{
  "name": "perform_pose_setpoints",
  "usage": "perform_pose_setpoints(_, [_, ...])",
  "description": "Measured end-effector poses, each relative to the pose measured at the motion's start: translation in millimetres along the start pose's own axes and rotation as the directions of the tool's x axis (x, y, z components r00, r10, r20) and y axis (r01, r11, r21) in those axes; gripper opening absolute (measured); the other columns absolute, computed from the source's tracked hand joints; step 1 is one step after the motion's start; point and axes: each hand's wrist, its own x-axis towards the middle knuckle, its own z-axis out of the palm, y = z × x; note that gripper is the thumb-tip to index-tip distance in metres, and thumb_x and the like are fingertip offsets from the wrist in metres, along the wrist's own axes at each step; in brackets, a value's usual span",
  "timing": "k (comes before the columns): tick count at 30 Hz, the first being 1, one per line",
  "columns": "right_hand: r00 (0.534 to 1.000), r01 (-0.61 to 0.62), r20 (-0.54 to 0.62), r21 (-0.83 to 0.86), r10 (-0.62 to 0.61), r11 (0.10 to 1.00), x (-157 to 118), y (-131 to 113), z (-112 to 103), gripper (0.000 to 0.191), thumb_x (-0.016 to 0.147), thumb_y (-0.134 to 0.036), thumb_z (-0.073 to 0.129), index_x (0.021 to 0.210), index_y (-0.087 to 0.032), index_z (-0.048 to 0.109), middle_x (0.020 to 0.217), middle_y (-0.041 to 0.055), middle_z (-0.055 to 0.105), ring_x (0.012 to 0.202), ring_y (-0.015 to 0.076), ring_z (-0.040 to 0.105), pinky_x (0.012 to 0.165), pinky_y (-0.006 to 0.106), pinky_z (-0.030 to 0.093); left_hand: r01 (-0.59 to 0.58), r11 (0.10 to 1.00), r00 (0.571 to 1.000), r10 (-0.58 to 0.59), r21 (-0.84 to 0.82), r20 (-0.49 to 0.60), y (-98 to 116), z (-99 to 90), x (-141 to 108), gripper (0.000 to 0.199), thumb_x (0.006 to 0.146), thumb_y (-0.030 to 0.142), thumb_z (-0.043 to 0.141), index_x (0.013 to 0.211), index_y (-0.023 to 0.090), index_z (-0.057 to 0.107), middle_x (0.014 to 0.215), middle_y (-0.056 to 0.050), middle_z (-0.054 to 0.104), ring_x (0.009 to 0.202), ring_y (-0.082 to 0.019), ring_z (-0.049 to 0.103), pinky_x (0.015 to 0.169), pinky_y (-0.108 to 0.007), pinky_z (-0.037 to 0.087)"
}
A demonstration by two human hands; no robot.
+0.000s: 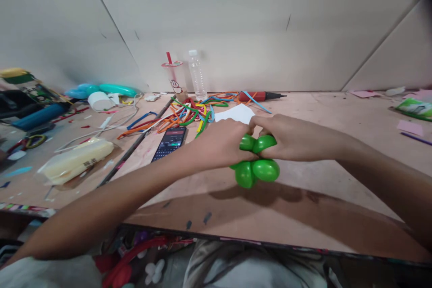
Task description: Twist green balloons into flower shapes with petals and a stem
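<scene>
A green twisted balloon point(266, 170) with several round bubbles is held above the table's front part. My left hand point(221, 144) grips it from the left, its fingers curled and partly hidden behind the bubbles. From the right, my right hand point(286, 137) closes on the same balloon, thumb and forefinger bent close to the left hand's fingertips. Just behind the hands lies a white sheet of paper point(238, 112). A phone point(169, 143) with a lit screen rests left of my left hand.
Many uninflated long balloons point(192, 114) lie in a heap at the back, beside a red hand pump point(253, 96). A clear bottle point(197, 74) and a plastic cup with straw point(176, 81) stand by the wall. Leftward are a tissue pack point(79, 159) and a white cable point(116, 121).
</scene>
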Motion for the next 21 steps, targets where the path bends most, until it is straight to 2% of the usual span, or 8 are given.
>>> perform_pose_setpoints(3, [0.997, 0.033, -0.063, -0.220, -0.047, 0.975, -3, -12, 4, 0.018, 0.084, -0.023, 0.059, 0.101, -0.020, 0.063, 0.092, 0.0061, 0.070, 0.074, 0.0214, 0.060, 0.062, 0.029, 0.035, -0.003, 0.975, 1.000, 0.008, -0.223, 0.021, -14, 1.4, 2, 0.024, 0.076, 0.040, 0.074, 0.088, 0.019, 0.072, 0.079, -0.002, 0.071, 0.074, -0.021, 0.066, 0.066, -0.029, 0.045])
perform_pose_setpoints(5, [0.992, 0.062, -0.082, -0.328, -0.094, 0.943, -2, -17, 9, 0.020, 0.087, -0.026, 0.058, 0.105, -0.019, 0.063, 0.095, 0.0087, 0.070, 0.077, 0.0233, 0.060, 0.062, 0.030, 0.034, 0.013, 0.955, 1.000, -0.018, -0.297, -0.015, -20, 4.0, 2, 0.028, 0.072, 0.039, 0.077, 0.091, 0.019, 0.073, 0.080, -0.001, 0.071, 0.074, -0.020, 0.064, 0.066, -0.029, 0.045])
perform_pose_setpoints(9, [0.977, 0.035, -0.173, -0.448, -0.125, 0.893, 1, -22, 19, 0.027, 0.086, -0.021, 0.055, 0.112, -0.014, 0.058, 0.103, 0.0134, 0.068, 0.089, 0.0279, 0.061, 0.066, 0.033, 0.036, 0.028, 0.920, 0.989, -0.083, -0.390, -0.123, -21, 11.6, 0, 0.038, 0.066, 0.040, 0.080, 0.095, 0.018, 0.069, 0.088, -0.001, 0.071, 0.079, -0.021, 0.064, 0.066, -0.029, 0.046])
perform_pose_setpoints(11, [0.967, 0.031, -0.205, -0.487, -0.148, 0.873, 0, -23, 21, 0.033, 0.085, -0.019, 0.056, 0.117, -0.013, 0.056, 0.105, 0.0142, 0.067, 0.089, 0.0281, 0.061, 0.067, 0.034, 0.037, 0.042, 0.918, 0.984, -0.107, -0.395, -0.144, -21, 15.3, 0, 0.042, 0.062, 0.037, 0.081, 0.097, 0.018, 0.066, 0.092, -0.002, 0.071, 0.081, -0.021, 0.064, 0.068, -0.030, 0.047])
perform_pose_setpoints(15, [0.974, 0.068, -0.143, -0.553, -0.175, 0.830, -2, -24, 18, 0.036, 0.085, -0.015, 0.056, 0.120, -0.014, 0.056, 0.105, 0.0146, 0.068, 0.093, 0.0292, 0.062, 0.061, 0.033, 0.036, 0.111, 0.883, 0.983, -0.166, -0.455, -0.083, -22, 18.2, 1, 0.056, 0.061, 0.036, 0.080, 0.111, 0.019, 0.060, 0.095, -0.002, 0.071, 0.083, -0.022, 0.064, 0.071, -0.032, 0.049])
perform_pose_setpoints(17, [0.977, 0.067, -0.128, -0.578, -0.172, 0.813, -2, -24, 16, 0.032, 0.086, -0.013, 0.054, 0.118, -0.015, 0.059, 0.101, 0.0144, 0.069, 0.091, 0.0292, 0.063, 0.059, 0.033, 0.035, 0.124, 0.886, 0.984, -0.169, -0.448, -0.063, -22, 16.8, 1, 0.047, 0.064, 0.035, 0.078, 0.106, 0.019, 0.062, 0.092, -0.001, 0.071, 0.081, -0.021, 0.064, 0.069, -0.032, 0.049])
perform_pose_setpoints(19, [0.977, 0.035, -0.148, -0.595, -0.152, 0.803, -2, -23, 16, 0.028, 0.086, -0.012, 0.053, 0.113, -0.015, 0.061, 0.099, 0.0144, 0.070, 0.088, 0.0288, 0.063, 0.058, 0.033, 0.034, 0.119, 0.919, 0.986, -0.153, -0.375, -0.061, -21, 14.7, 1, 0.030, 0.067, 0.033, 0.075, 0.092, 0.019, 0.066, 0.086, -0.002, 0.071, 0.077, -0.021, 0.064, 0.068, -0.032, 0.048])
perform_pose_setpoints(21, [0.979, -0.006, -0.166, -0.603, -0.118, 0.798, -1, -22, 18, 0.027, 0.083, -0.014, 0.056, 0.109, -0.015, 0.062, 0.101, 0.0149, 0.070, 0.089, 0.0296, 0.063, 0.058, 0.033, 0.034, 0.109, 0.954, 0.988, -0.134, -0.280, -0.072, -21, 13.3, 1, 0.023, 0.071, 0.034, 0.072, 0.086, 0.018, 0.067, 0.084, -0.003, 0.071, 0.076, -0.022, 0.064, 0.069, -0.033, 0.048])
